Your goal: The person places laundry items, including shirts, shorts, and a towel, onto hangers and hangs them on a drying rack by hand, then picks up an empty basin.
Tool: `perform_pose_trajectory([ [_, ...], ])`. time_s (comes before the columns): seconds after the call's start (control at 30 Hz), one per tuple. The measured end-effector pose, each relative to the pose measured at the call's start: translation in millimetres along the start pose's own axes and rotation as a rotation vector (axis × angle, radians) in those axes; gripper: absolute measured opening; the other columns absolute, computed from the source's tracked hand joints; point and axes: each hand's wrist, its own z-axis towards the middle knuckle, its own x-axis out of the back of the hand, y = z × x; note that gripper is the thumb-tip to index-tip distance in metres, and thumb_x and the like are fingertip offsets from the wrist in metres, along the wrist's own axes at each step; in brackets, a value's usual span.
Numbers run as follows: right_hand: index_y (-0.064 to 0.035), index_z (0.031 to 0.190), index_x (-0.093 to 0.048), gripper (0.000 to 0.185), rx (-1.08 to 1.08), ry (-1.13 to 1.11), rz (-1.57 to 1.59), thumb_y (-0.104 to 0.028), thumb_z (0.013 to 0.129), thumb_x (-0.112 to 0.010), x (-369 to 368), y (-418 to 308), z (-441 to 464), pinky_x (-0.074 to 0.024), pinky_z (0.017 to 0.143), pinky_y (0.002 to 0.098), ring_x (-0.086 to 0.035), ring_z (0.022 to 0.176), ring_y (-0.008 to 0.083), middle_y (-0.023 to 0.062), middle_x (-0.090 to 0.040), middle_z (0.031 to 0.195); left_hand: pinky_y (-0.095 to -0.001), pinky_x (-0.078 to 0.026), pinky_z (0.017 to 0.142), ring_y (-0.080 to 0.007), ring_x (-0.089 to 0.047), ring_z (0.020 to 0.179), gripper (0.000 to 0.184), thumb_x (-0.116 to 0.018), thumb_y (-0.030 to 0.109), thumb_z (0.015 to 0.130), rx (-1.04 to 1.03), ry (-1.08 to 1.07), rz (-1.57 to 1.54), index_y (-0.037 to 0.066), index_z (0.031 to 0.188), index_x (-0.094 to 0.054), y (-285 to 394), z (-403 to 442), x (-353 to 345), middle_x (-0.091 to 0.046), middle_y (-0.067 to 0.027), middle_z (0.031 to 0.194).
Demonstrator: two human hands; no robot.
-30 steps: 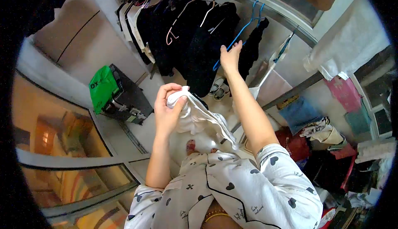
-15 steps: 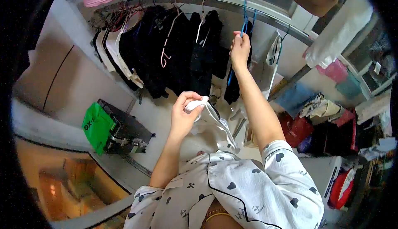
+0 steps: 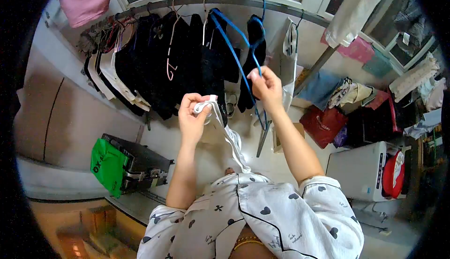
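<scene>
My left hand [image 3: 191, 120] is closed on a white garment [image 3: 229, 139], pinching its folded upper end. The rest of it dangles in narrow strips toward my shirt; its exact kind is unclear. In my right hand [image 3: 267, 90] is a blue clothes hanger [image 3: 228, 39], tilted, with no clothing on it. The fingers wrap one side of the hanger. Just behind it, a black garment [image 3: 255, 31] hangs from the rail.
A metal rail [image 3: 187, 1] carries dark clothes, several white ones, and a pink hanger [image 3: 170, 66]. At left stands a black suitcase [image 3: 145, 158] beside a green bag [image 3: 107, 165]. Rightward are a dark red bag [image 3: 323, 125] and a white appliance [image 3: 356, 170].
My right hand has come down from the rail, bringing the blue hanger with it. The left hand keeps hold of the white garment. The view has shifted slightly to the right.
</scene>
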Motion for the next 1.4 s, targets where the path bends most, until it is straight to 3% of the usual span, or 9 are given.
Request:
perform_pose_trajectory([
  [0.13,-0.0078,0.109,-0.058,0.029,-0.132,-0.069,-0.009,-0.022,0.086,-0.069,-5.0,-7.7,-22.6,-0.0301,0.050,0.0182,-0.040,0.058,-0.0004,-0.0103,-0.045,0.068,-0.0287,-0.050,0.085,-0.0182,-0.063,0.096,0.027,-0.061,-0.006,0.082,-0.007,0.013,0.029,0.006,0.100,-0.046,9.6,-5.5,-4.0,-0.065,-0.0157,0.107],
  [0.17,-0.0058,0.109,-0.061,0.029,-0.208,-0.082,-0.162,-0.024,0.088,-0.067,-2.2,-5.3,-24.5,-0.0365,0.056,0.0191,-0.046,0.065,0.0012,-0.0079,-0.052,0.072,-0.0287,-0.050,0.084,-0.0182,-0.063,0.096,0.026,-0.061,-0.005,0.083,0.020,0.034,0.022,0.006,0.101,-0.045,9.1,-7.9,-5.0,-0.065,-0.0158,0.108],
  [0.3,-0.0046,0.105,-0.068,0.029,-0.168,0.028,-0.238,-0.029,0.095,-0.058,7.4,-7.3,-42.2,-0.0417,0.071,0.0229,-0.052,0.079,0.0056,-0.0025,-0.064,0.087,-0.0299,-0.047,0.087,-0.0192,-0.062,0.097,0.026,-0.060,-0.003,0.083,-0.078,0.068,0.061,0.007,0.102,-0.045,8.3,-15.6,-12.7,-0.063,-0.0135,0.109],
  [0.4,-0.0060,0.104,-0.069,0.027,-0.138,0.020,-0.249,-0.028,0.097,-0.053,31.0,-25.2,-64.0,-0.0366,0.065,0.0222,-0.045,0.072,0.0046,-0.0054,-0.058,0.081,-0.0319,-0.042,0.093,-0.0194,-0.059,0.104,0.022,-0.057,-0.003,0.084,-0.128,0.097,0.108,0.007,0.101,-0.046,0.9,-19.0,-13.1,-0.060,-0.0119,0.107],
  [0.47,-0.0059,0.101,-0.069,0.032,-0.193,-0.037,-0.282,-0.032,0.099,-0.050,50.9,-39.4,-77.9,-0.0297,0.059,0.0216,-0.039,0.067,0.0035,-0.0079,-0.049,0.073,-0.0308,-0.042,0.092,-0.0182,-0.058,0.101,0.022,-0.055,-0.005,0.083,-0.130,0.120,0.032,0.007,0.100,-0.046,-1.9,-21.9,-20.8,-0.058,-0.0097,0.105],
  [0.77,-0.0069,0.091,-0.068,0.041,-0.349,-0.070,-0.203,-0.041,0.099,-0.046,114.1,-66.9,-128.9,-0.0206,0.044,0.0224,-0.030,0.047,0.0024,-0.0100,-0.033,0.053,-0.0289,-0.045,0.088,-0.0178,-0.061,0.095,0.029,-0.048,-0.012,0.077,-0.128,0.197,0.189,0.006,0.100,-0.047,-18.7,-45.7,-35.1,-0.054,-0.0061,0.097],
  [0.93,-0.0068,0.091,-0.067,0.041,-0.478,-0.101,-0.134,-0.040,0.099,-0.046,133.4,-74.4,-143.0,-0.0191,0.042,0.0227,-0.027,0.044,0.0029,-0.0100,-0.031,0.053,-0.0280,-0.045,0.087,-0.0177,-0.060,0.096,0.030,-0.048,-0.012,0.077,-0.133,0.170,0.072,0.007,0.101,-0.045,-17.5,-57.8,-47.1,-0.054,-0.0073,0.097],
  [1.1,-0.0071,0.090,-0.067,0.040,-0.481,-0.118,-0.118,-0.041,0.098,-0.047,137.1,-66.1,-144.1,-0.0189,0.041,0.0230,-0.026,0.042,0.0031,-0.0097,-0.032,0.052,-0.0248,-0.042,0.085,-0.0123,-0.053,0.092,0.028,-0.047,-0.011,0.077,-0.218,0.122,0.216,0.005,0.101,-0.047,-25.2,-60.7,-47.9,-0.052,-0.0043,0.096],
  [1.4,-0.0060,0.085,-0.068,0.040,-0.446,-0.096,-0.191,-0.040,0.096,-0.051,137.4,-61.4,-124.2,-0.0220,0.042,0.0245,-0.030,0.044,0.0045,-0.0080,-0.035,0.052,-0.0260,-0.040,0.088,-0.0131,-0.051,0.095,0.029,-0.043,-0.012,0.075,-0.292,-0.032,0.507,0.002,0.100,-0.051,-29.2,-54.6,-43.3,-0.049,-0.0046,0.097],
])
